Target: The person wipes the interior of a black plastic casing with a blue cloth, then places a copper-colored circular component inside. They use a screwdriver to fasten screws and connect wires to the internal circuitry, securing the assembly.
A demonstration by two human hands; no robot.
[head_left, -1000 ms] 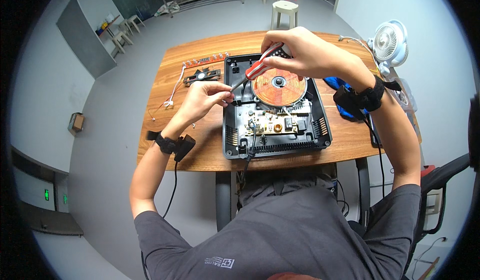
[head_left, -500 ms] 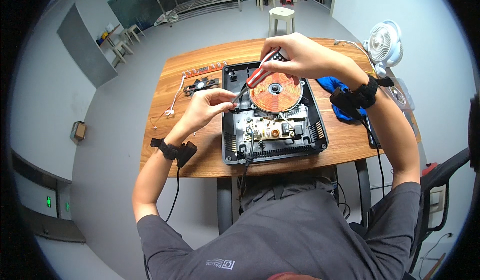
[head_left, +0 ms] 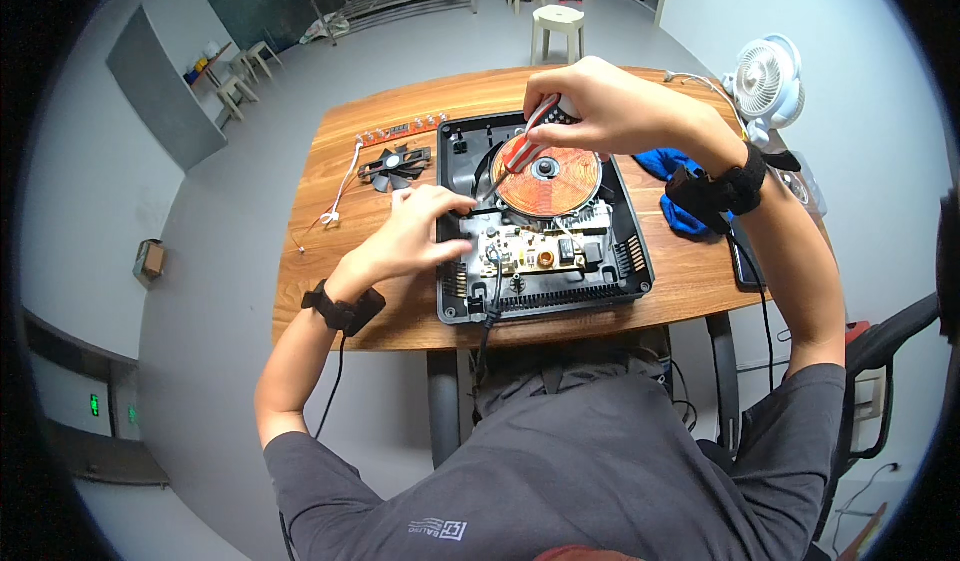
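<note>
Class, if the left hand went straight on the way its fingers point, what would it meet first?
Probably the screwdriver shaft, just ahead of the left hand, with the copper coil beyond; depth is unclear.

Wears dk-grey tee [head_left: 590, 451] w/ wht logo [head_left: 453, 531], blk wrist straps [head_left: 742, 187] w/ cables [head_left: 340, 363].

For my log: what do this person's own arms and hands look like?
The left hand and right hand are bare, without gloves. Each wrist has a black strap with a boxy black device, a thin black cable running from it. The sleeves are short and dark grey.
</note>
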